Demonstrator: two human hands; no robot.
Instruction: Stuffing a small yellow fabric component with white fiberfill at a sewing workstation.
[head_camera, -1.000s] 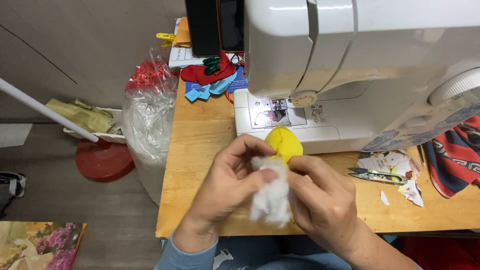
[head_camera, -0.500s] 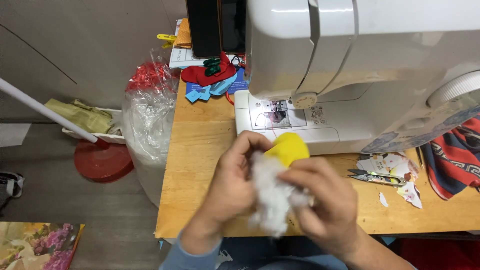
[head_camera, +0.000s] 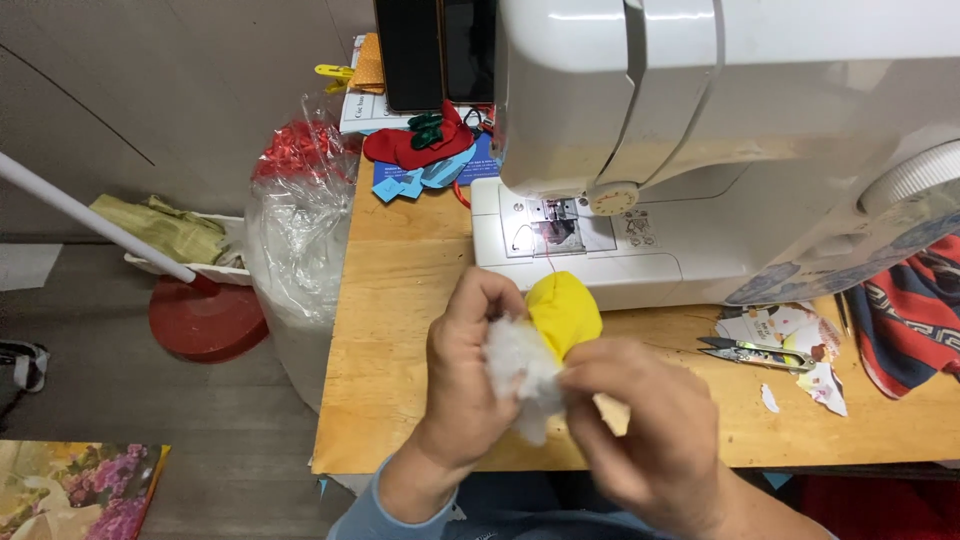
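My left hand (head_camera: 470, 375) grips a small yellow fabric piece (head_camera: 567, 308) from the left, thumb and fingers curled around it. A tuft of white stuffing (head_camera: 520, 372) sticks out between the hands, below the yellow piece. My right hand (head_camera: 655, 430), blurred, pinches the stuffing from the right and lower side. Both hands hover over the front edge of the wooden table (head_camera: 400, 300), just in front of the white sewing machine (head_camera: 720, 140).
Thread snips (head_camera: 752, 352) and paper scraps (head_camera: 800, 345) lie to the right on the table. Red and blue fabric scraps (head_camera: 420, 150) sit at the back. A clear plastic bag (head_camera: 300, 230) stands left of the table. Patterned cloth (head_camera: 915, 310) lies at the far right.
The hands have shifted slightly lower and the right hand has moved over the stuffing. The white tuft looks smaller and more tucked against the yellow piece.
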